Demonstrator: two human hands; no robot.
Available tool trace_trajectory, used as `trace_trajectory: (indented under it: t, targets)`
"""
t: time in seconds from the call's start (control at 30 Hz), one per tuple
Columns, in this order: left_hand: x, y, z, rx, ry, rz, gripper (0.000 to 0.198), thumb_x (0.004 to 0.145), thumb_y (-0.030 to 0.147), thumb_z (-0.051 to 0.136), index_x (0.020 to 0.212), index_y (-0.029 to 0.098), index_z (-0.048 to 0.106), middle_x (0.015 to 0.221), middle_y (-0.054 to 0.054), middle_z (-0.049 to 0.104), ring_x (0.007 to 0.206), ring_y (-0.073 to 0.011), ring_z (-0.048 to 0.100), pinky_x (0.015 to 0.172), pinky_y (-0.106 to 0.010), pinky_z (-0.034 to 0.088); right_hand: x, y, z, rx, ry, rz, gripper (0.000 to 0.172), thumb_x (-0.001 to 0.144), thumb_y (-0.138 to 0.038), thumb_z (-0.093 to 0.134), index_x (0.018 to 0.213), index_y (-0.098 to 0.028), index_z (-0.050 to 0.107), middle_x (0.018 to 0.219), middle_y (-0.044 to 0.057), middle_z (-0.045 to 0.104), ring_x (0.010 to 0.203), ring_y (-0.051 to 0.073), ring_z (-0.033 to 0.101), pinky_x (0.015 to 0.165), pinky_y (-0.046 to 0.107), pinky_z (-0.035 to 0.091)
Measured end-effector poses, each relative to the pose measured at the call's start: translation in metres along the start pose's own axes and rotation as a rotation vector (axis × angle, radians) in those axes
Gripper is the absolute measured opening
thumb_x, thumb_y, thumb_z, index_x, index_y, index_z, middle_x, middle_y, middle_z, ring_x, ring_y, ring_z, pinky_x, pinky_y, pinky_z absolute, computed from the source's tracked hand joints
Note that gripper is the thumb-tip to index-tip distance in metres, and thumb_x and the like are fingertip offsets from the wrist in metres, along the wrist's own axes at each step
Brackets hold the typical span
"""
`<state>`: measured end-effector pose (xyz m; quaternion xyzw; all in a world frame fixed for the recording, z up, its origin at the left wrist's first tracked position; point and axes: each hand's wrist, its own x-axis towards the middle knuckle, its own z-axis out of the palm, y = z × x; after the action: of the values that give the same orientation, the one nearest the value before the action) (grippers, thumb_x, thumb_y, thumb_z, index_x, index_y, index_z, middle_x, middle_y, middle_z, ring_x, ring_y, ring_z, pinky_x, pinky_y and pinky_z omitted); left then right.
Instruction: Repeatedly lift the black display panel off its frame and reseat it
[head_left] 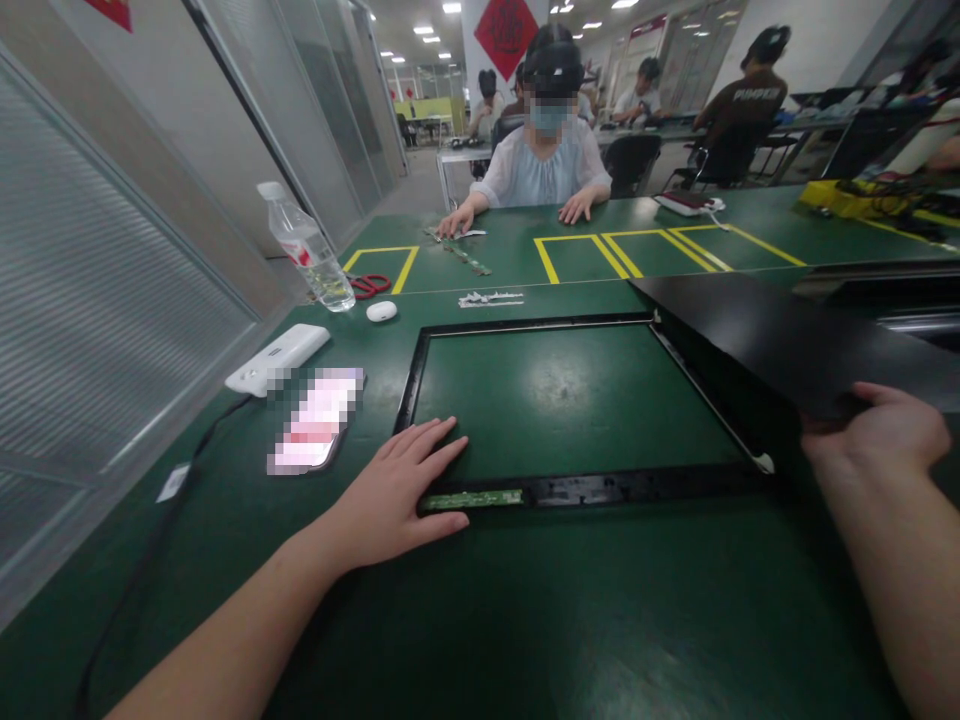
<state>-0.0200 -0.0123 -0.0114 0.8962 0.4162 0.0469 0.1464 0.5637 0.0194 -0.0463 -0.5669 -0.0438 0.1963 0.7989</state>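
A black rectangular frame lies flat on the green table. My left hand rests over its near left corner, fingers spread. Beside that hand, a narrow green circuit board sits in the near rail of the frame. On the right, my right hand grips the near edge of a thin dark panel, fingers underneath it. The panel is tilted and raised beside the frame's right rail. Small pale pieces show at the frame's right corners.
Left of the frame are a phone, a white power bank with a cable, a water bottle, red-handled scissors and a white earbud case. Across the table sits a person, hands near circuit strips.
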Motion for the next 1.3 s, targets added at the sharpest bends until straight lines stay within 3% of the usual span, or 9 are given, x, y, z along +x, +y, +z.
trace_trajectory:
  t: [0.2, 0.47, 0.6, 0.8, 1.07, 1.3]
  targets:
    - [0.002, 0.004, -0.004, 0.002, -0.018, -0.013, 0.087, 0.092, 0.07, 0.062, 0.165, 0.026, 0.042, 0.174, -0.014, 0.031, 0.157, -0.0441, 0.031, 0.123, -0.066, 0.03, -0.017, -0.006, 0.011, 0.014, 0.155, 0.136, 0.031, 0.066, -0.004, 0.046, 0.088, -0.024, 0.051, 0.104, 0.005, 0.061, 0.077, 0.016, 0.068, 0.062, 0.039, 0.062]
    - [0.001, 0.003, -0.002, 0.009, -0.007, -0.002, 0.086, 0.093, 0.069, 0.061, 0.165, 0.027, 0.041, 0.174, -0.013, 0.031, 0.157, -0.0436, 0.032, 0.123, -0.066, 0.031, -0.01, -0.001, 0.008, 0.0, 0.067, 0.162, 0.018, 0.07, -0.013, 0.046, 0.083, -0.026, 0.043, 0.101, 0.005, 0.062, 0.078, 0.018, 0.067, 0.067, 0.045, 0.061]
    - [0.002, 0.004, -0.004, -0.011, 0.003, -0.008, 0.084, 0.092, 0.068, 0.063, 0.164, 0.029, 0.044, 0.173, -0.013, 0.033, 0.156, -0.0439, 0.034, 0.123, -0.065, 0.031, -0.01, -0.002, 0.008, 0.012, 0.124, 0.189, 0.021, 0.07, -0.012, 0.047, 0.085, -0.026, 0.044, 0.103, 0.006, 0.062, 0.076, 0.019, 0.067, 0.067, 0.048, 0.061]
    - [0.005, 0.014, -0.013, 0.013, -0.078, -0.05, 0.088, 0.092, 0.072, 0.059, 0.164, 0.022, 0.044, 0.173, -0.017, 0.031, 0.157, -0.0442, 0.032, 0.123, -0.066, 0.03, -0.018, -0.01, 0.01, 0.041, 0.158, 0.255, 0.02, 0.074, -0.01, 0.045, 0.086, -0.026, 0.044, 0.106, 0.008, 0.06, 0.081, 0.018, 0.068, 0.066, 0.044, 0.061]
    - [0.003, 0.009, -0.009, -0.01, -0.034, -0.031, 0.088, 0.091, 0.072, 0.061, 0.163, 0.025, 0.044, 0.173, -0.016, 0.033, 0.156, -0.0444, 0.033, 0.123, -0.065, 0.03, -0.019, -0.013, 0.011, 0.025, 0.13, 0.249, 0.025, 0.074, -0.01, 0.042, 0.092, -0.025, 0.051, 0.109, 0.009, 0.06, 0.084, 0.02, 0.068, 0.064, 0.046, 0.062]
    - [0.001, 0.009, -0.004, 0.009, -0.019, -0.025, 0.089, 0.092, 0.072, 0.061, 0.165, 0.026, 0.041, 0.175, -0.014, 0.03, 0.157, -0.044, 0.031, 0.124, -0.065, 0.028, -0.013, -0.009, 0.007, -0.058, 0.052, 0.174, 0.021, 0.074, -0.016, 0.046, 0.093, -0.027, 0.045, 0.116, 0.01, 0.058, 0.087, 0.02, 0.068, 0.067, 0.047, 0.061]
